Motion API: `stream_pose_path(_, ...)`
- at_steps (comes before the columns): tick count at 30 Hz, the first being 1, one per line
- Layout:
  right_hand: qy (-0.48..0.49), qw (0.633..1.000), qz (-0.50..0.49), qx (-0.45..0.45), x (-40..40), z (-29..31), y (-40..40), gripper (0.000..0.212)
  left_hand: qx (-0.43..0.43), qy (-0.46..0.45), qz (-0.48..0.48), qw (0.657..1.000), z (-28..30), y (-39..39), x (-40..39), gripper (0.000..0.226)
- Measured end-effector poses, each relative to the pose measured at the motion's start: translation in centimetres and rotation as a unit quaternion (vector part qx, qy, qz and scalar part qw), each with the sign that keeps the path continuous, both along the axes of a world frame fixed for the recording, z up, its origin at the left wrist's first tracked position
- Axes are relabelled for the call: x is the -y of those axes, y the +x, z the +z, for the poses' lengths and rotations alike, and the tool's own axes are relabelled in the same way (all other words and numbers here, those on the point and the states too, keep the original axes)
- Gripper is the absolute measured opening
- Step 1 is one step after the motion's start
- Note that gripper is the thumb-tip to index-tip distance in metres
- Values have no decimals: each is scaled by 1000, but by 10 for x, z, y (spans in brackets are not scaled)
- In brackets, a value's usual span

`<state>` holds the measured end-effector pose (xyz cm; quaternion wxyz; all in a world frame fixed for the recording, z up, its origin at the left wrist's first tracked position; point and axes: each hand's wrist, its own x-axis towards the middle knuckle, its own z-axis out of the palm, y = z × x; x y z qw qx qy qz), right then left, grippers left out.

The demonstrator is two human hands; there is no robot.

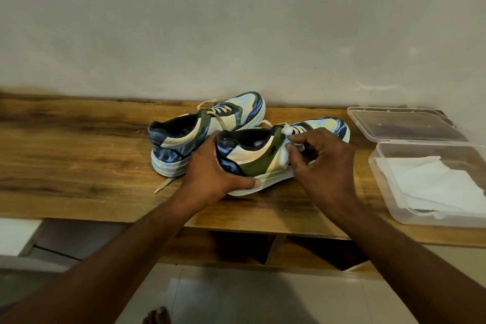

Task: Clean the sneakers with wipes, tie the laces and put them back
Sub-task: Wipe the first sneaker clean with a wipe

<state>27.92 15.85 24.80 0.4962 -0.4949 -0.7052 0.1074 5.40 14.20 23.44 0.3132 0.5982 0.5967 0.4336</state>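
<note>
Sneakers (278, 150) sit mid-bench, laces untied; left hand (210, 173) fingers grip the nearer heel while right hand (320, 163) fingers pinch a wipe (285, 154) against its side, cleaning apparently unfinished.

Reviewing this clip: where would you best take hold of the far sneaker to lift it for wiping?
Probably the heel of the far sneaker, coming from the near left. Its heel points toward the person, the collar opening is exposed, and the near sneaker blocks its right side.

Blue-marbled, cream and olive sneakers (236, 139); white wipes (434, 179); brown wood-grain shelf (79, 152).
</note>
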Motion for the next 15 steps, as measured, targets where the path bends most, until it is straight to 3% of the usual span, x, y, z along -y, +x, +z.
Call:
stream_pose_path(5,12,996,71,49,12,4,-14,14,0,1,-6,1000,1,1,1,97)
stream_pose_path(11,-28,999,-33,26,-10,8,15,15,-14,8,0,1000,2,4,5,95)
stream_pose_path(15,2,999,22,24,6,2,-4,14,-24,15,2,1000,2,7,5,96)
